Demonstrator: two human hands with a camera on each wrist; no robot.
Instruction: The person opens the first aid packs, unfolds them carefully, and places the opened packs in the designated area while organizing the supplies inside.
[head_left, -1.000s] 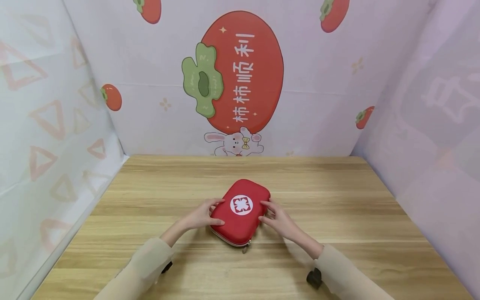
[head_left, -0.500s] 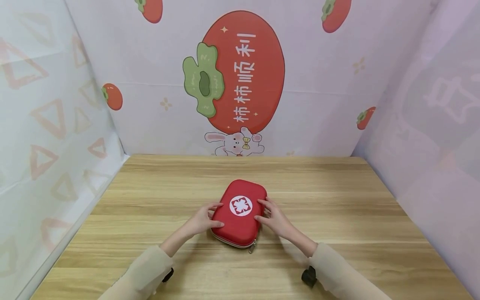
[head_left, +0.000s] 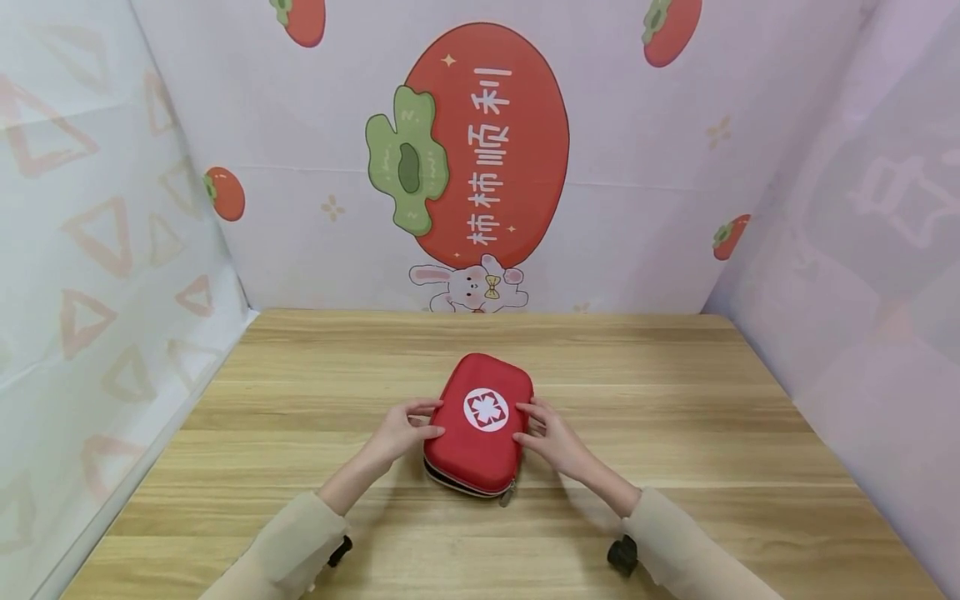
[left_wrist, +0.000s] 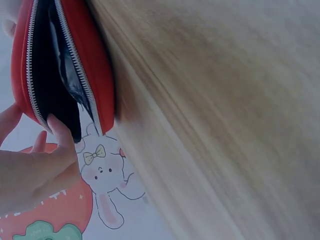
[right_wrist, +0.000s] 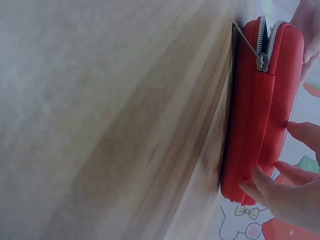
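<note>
Pale cloth (head_left: 630,242) printed with red fruit and a white rabbit hangs behind a wood-grain worktop (head_left: 645,400). Near the middle of the worktop, flat on its base and turned slightly askew, lies a red case (head_left: 476,446) with rounded corners and a white round emblem (head_left: 486,410) on its lid. Its left side gapes between two rows of zip teeth (left_wrist: 76,52), showing dark lining and something dark and shiny (left_wrist: 73,82), too blurred to name. At the near right corner sits the zip slider (right_wrist: 262,62), its pull hanging loose.

One person's two bare hands are on the case. The left hand (head_left: 403,431) grips the lid at the gap, one fingertip tucked inside the rim. The right hand (head_left: 553,437) holds the opposite side, its fingers bent over the lid's edge and along the wall.

The case looks light, with a moulded shell that is firm but likely to flex a little if squeezed. Its woven-looking cover should give decent grip, though so light a body may slide on smooth wood. The lid's rim seems the best hold on the left, the seam wall on the right.
</note>
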